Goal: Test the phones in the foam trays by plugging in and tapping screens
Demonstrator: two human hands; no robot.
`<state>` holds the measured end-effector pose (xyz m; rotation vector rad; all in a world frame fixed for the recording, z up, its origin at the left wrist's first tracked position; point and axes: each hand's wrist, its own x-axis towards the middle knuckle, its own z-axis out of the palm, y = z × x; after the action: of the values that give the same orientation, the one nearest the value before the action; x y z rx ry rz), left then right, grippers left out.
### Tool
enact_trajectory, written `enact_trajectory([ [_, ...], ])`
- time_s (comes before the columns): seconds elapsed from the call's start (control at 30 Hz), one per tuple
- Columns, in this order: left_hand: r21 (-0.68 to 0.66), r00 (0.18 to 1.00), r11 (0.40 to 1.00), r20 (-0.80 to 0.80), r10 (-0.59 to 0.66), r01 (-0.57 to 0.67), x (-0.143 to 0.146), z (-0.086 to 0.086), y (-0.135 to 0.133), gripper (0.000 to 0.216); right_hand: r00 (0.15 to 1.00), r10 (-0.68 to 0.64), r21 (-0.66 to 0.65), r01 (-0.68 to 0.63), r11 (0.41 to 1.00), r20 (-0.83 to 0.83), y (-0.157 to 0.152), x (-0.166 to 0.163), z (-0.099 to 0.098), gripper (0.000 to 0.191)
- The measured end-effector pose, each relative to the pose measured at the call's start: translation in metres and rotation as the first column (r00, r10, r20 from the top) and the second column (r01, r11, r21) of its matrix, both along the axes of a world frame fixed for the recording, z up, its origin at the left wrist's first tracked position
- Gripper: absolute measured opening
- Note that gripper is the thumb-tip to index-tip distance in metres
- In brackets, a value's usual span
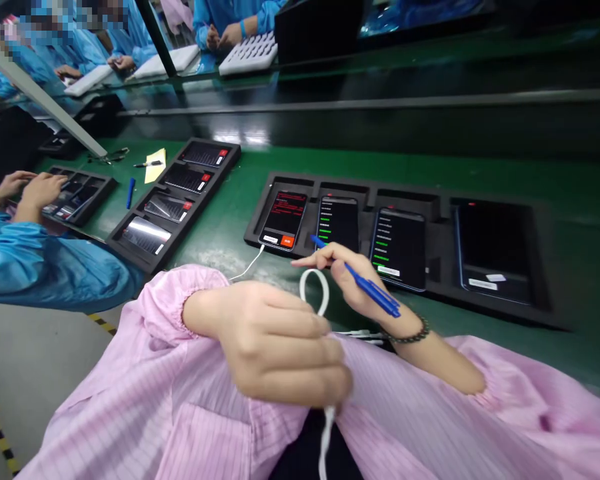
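Note:
My left hand (280,343) is closed in a fist around a white cable (325,443); a loop of it stands above the fingers and the rest hangs below. In my right hand (353,283) a blue pen (373,291) lies between the fingers, pointing up-left. That hand hovers at the front edge of a black foam tray (405,200) of phones. The leftmost phone (286,213) shows red text and has a thin white cable (250,265) at its lower end. Two phones (400,240) beside it show green and white lines. At the right end lies a dark-screened phone (495,233).
A second phone tray (167,230) lies to the left, near a blue pen-like item (131,193) and a yellow note (155,167). Further left, a co-worker in a blue sleeve (55,260) handles another tray (93,207). More workers sit across the green bench (215,233).

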<state>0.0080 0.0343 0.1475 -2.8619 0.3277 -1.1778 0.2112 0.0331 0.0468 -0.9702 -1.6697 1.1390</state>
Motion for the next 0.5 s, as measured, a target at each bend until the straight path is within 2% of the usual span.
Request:
enact_trajectory([
  [0.07,0.028,0.997,0.996,0.001,-0.08,0.08,0.013,0.008,0.0,0.03,0.999,0.033,-0.045,-0.035,0.998,-0.027,-0.002,-0.008,-0.008,0.06],
  [0.17,-0.009,0.983,0.984,-0.034,-0.179,0.179,0.027,0.016,0.004,0.023,0.998,0.025,-0.104,-0.03,0.994,-0.049,-0.002,-0.016,-0.019,0.06],
  [0.3,-0.096,0.975,0.981,-0.131,-0.18,0.168,0.026,0.016,0.005,0.02,0.987,-0.076,-0.153,0.055,0.987,-0.14,0.0,-0.023,-0.034,0.065],
  [0.37,-0.151,0.985,0.983,-0.115,-0.128,0.11,0.019,0.014,-0.001,0.021,0.977,-0.125,-0.144,0.1,0.985,-0.173,0.003,-0.026,-0.039,0.067],
  [0.43,-0.251,0.99,0.967,-0.143,0.011,-0.046,0.012,0.013,-0.011,0.026,0.97,-0.162,-0.089,0.148,0.985,-0.179,0.006,-0.028,-0.042,0.064],
  [0.5,-0.376,0.955,0.89,-0.235,0.179,-0.259,0.007,0.014,-0.024,0.031,0.967,-0.181,-0.023,0.18,0.983,-0.177,0.008,-0.031,-0.041,0.056],
])
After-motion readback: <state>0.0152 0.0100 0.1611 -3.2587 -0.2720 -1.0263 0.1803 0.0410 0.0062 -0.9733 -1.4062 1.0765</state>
